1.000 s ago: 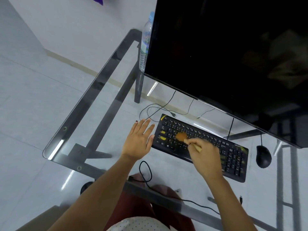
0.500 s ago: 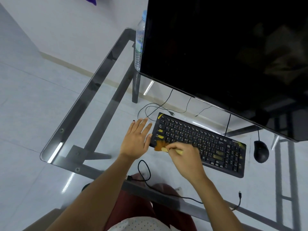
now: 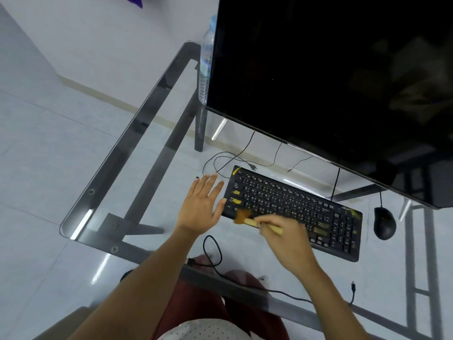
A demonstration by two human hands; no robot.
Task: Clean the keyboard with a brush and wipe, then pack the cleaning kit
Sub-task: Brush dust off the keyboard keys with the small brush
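Note:
A black keyboard (image 3: 301,207) with yellow marks lies on the glass desk (image 3: 137,148) in front of the monitor. My right hand (image 3: 286,239) grips a small brush (image 3: 247,218) with a pale wooden handle; its brown bristles rest on the keyboard's near-left corner. My left hand (image 3: 202,204) lies flat on the glass with fingers spread, its thumb touching the keyboard's left edge.
A large dark monitor (image 3: 331,82) looms over the back of the desk. A black mouse (image 3: 384,223) sits right of the keyboard, a clear water bottle (image 3: 207,62) stands at the back left, and black cables (image 3: 213,253) trail across the glass and over its near edge.
My right hand swept the brush from the keyboard's middle rows down to its near-left corner, where it stays. My left hand has kept its place beside the keyboard.

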